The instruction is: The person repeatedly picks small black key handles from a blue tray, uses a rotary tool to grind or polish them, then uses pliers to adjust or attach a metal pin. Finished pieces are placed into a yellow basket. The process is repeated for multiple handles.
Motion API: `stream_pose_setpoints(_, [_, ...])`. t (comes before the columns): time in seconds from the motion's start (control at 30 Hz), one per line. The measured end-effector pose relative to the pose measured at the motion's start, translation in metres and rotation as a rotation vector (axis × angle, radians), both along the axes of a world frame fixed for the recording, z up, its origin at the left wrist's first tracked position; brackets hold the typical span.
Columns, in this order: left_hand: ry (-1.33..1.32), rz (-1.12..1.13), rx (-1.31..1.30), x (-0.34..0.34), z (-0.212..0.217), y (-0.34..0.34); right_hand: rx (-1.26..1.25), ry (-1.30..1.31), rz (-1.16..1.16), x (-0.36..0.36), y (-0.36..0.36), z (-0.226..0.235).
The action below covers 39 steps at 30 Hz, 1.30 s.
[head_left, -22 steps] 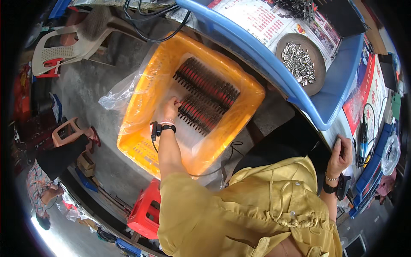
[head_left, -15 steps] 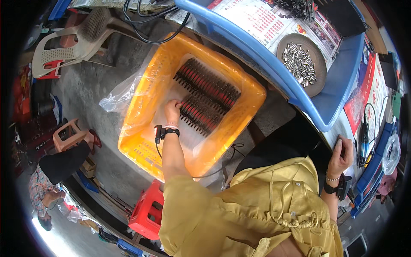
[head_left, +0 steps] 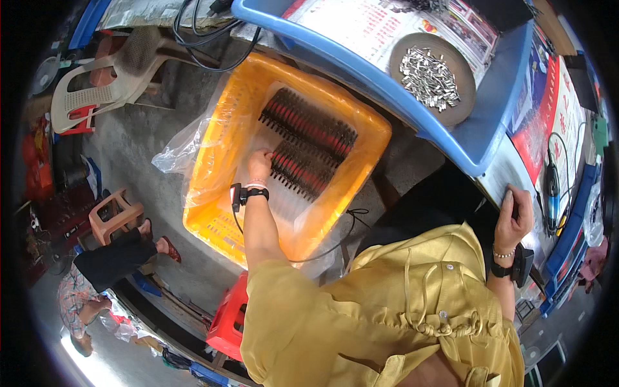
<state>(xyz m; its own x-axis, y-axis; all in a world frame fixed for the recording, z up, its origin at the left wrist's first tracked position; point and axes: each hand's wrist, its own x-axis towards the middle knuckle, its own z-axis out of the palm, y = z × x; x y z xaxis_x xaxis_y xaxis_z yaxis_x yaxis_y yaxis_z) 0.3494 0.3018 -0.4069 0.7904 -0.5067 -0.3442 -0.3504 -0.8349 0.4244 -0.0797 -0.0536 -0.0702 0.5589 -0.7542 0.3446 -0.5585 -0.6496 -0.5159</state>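
My left hand [head_left: 260, 166] reaches down into a yellow plastic basket [head_left: 227, 235] lined with clear plastic film. Its fingers are pinched together at the left end of the nearer row of slim black-and-red pieces [head_left: 302, 171]; whatever is between the fingertips is hidden. Another row of the same pieces [head_left: 309, 126] lies just beyond, packed side by side. Their exact kind is too small to tell. My right hand [head_left: 514, 216] rests at the table's edge on the right, fingers curled in, with nothing seen in it.
A blue tray [head_left: 387, 68] on the table holds a round brown dish [head_left: 465, 97] of small silver metal pieces. A pen-like corded tool [head_left: 552, 193] lies to the right. A red stool [head_left: 227, 322], a beige chair [head_left: 84, 84] and a co-worker [head_left: 80, 297] are on the left.
The whole view has shifted slightly, so the tray and dish sit farther up and left. My hands stay nearly where they were. The co-worker's legs show more.
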Motion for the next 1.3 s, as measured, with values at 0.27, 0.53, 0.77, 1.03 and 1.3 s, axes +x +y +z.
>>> stream_pose_setpoints(0.27, [0.498, 0.356, -0.764, -0.048, 0.241, -0.051, -0.004, 0.008, -0.002, 0.004, -0.001, 0.005])
stream_pose_setpoints(0.53, [0.381, -0.141, -1.973, -0.197, 0.485, -0.139, -0.003, -0.050, 0.070, 0.001, -0.003, 0.008])
stream_pose_setpoints(0.77, [0.769, -0.564, -2.118, -0.262, 0.550, -0.173, 0.202, -0.169, 0.076, -0.021, -0.001, 0.030])
stream_pose_setpoints(1.03, [0.875, -0.749, -2.065, -0.312, 0.577, -0.207, 0.246, -0.275, 0.022, -0.079, -0.004, 0.050])
stream_pose_setpoints(1.3, [0.680, -0.702, -1.789, -0.321, 0.551, -0.312, 0.244, -0.321, -0.063, -0.146, -0.021, 0.069])
